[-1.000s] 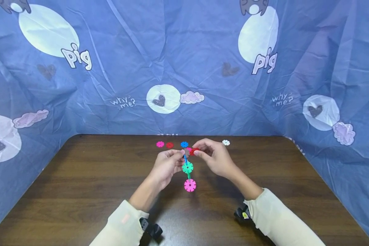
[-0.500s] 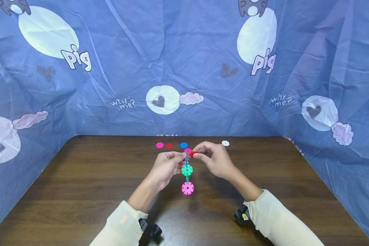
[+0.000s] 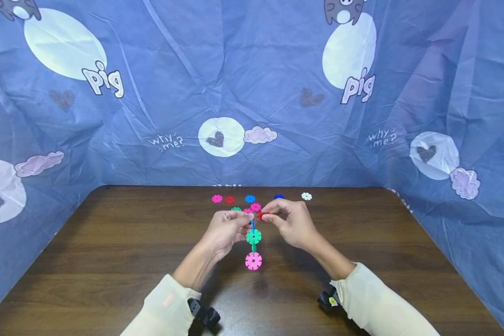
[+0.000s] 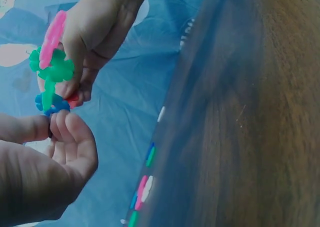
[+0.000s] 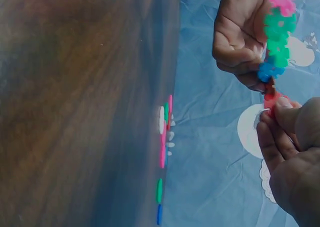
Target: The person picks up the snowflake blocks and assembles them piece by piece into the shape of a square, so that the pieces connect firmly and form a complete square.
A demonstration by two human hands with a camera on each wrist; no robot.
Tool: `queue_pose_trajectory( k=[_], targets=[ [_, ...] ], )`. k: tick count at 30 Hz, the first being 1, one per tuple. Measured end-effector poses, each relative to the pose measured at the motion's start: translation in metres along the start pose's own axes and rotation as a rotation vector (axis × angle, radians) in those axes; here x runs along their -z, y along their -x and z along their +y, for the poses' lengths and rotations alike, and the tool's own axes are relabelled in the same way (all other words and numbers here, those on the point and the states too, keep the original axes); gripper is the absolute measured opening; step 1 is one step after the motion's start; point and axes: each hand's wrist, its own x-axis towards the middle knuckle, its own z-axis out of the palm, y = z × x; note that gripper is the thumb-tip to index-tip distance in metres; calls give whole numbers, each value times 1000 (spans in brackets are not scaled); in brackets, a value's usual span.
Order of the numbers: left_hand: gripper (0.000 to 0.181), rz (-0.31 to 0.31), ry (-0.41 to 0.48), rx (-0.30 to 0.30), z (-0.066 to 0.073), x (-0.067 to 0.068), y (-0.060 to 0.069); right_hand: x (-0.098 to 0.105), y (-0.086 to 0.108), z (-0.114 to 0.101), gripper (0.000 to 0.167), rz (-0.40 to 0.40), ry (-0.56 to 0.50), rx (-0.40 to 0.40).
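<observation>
Left hand pinches disc chain; right hand pinches red disc, chain's one o'clock. Best meet square; contact unclear.

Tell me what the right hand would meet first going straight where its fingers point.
Most likely the left hand, or the end of the disc chain that it pinches; the red disc held in the right hand would lead. How these line up in depth is unclear.

Left hand partly hides a green disc, right hand a blue disc; right wrist view crops pink disc
</observation>
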Motion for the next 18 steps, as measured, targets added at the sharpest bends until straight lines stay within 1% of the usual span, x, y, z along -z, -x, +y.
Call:
queue_pose_trajectory(
  k=[4, 9, 13, 18],
  targets=[
    [9, -30, 33, 12, 3, 3, 1, -4, 2, -1, 9, 39, -36, 1],
    [6, -44, 10, 19, 4, 6, 1, -7, 4, -2, 9, 44, -35, 0],
    [8, -41, -24, 26, 4, 6, 0, -6, 6, -1, 8, 14, -41, -31],
    [14, -35, -52, 5, 7, 2, -1, 1, 3, -3, 7, 15, -124, -92]
  ],
)
